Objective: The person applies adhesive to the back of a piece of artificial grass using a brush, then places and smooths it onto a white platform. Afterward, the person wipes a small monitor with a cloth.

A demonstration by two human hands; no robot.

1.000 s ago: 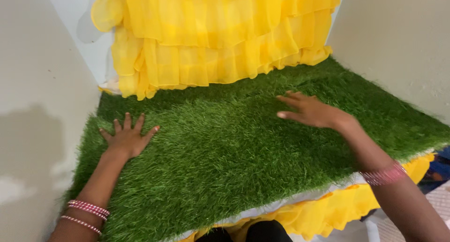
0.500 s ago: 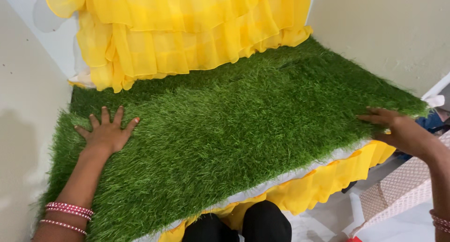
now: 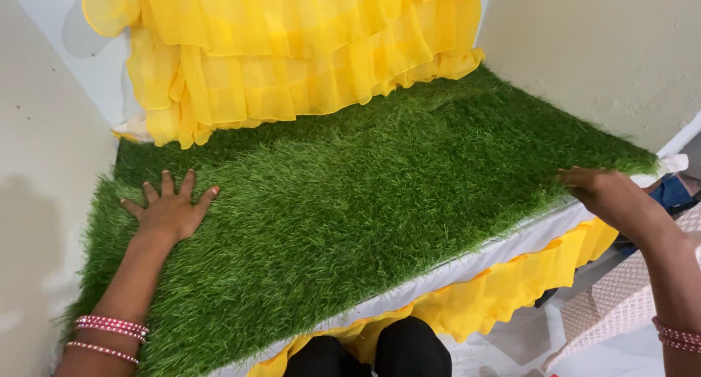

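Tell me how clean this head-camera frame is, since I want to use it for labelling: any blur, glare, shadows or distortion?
Head view: even, soft light, no glare; the green turf mat shows sharp blades. Head view: the left hand is crisp, the right hand slightly soft. Head view: faint shadows lie on the left wall and under the yellow ruffled cloth. Head view: wide-angle lens splays the walls outward.

Bright, even, diffuse light; no single source visible. Soft grey shadow on the left wall (image 3: 36, 223) at 9 o'clock. Faint shadow under the yellow frill (image 3: 292, 48) where it meets the turf (image 3: 380, 202) at 12 o'clock. No glare. Turf blades sharp at centre, softer toward 7 o'clock. Left hand (image 3: 169, 212) crisp; right hand (image 3: 610, 194) at 3 o'clock slightly motion-blurred. Straight edges bow and lean outward toward the corners: wide-angle distortion.
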